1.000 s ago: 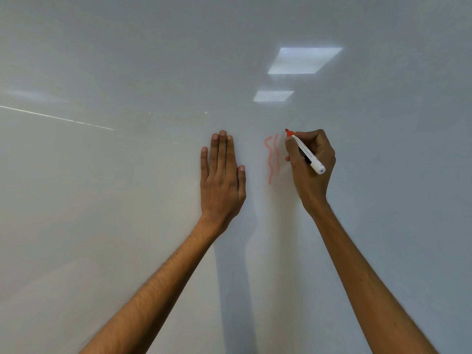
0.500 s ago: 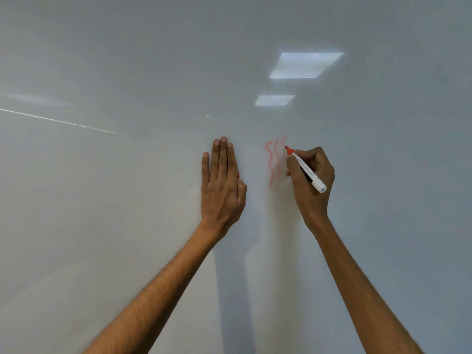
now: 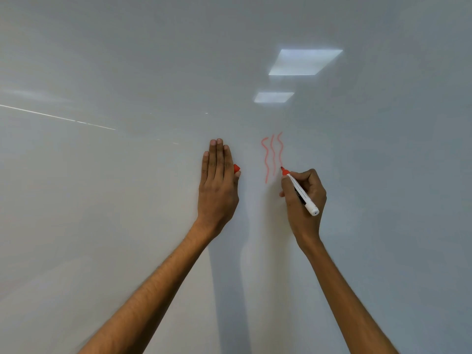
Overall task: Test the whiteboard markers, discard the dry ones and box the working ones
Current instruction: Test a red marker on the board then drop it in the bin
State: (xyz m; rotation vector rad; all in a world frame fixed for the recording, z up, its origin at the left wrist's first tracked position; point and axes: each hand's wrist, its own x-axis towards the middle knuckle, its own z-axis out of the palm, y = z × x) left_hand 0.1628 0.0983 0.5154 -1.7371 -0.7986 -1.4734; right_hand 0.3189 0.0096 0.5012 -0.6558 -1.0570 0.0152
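My right hand [image 3: 305, 200] grips a white-barrelled red marker [image 3: 304, 196], its tip touching the whiteboard [image 3: 127, 200] at the bottom of the third line. Three wavy red lines [image 3: 272, 155] stand side by side just above and left of that tip. My left hand [image 3: 217, 182] lies flat against the board to the left of the lines, fingers straight and together. A red marker cap [image 3: 236, 169] peeks out at its thumb side, pinched between the thumb and the edge of the hand.
The glossy whiteboard fills the whole view. It reflects two ceiling lights [image 3: 304, 62] at the upper right and a thin bright streak [image 3: 58, 118] at the left. No box, bin or other markers are in sight.
My right hand has drawn a third wavy line downward, right of the first two. The red cap now shows beside my left thumb; the left hand stays flat on the board.
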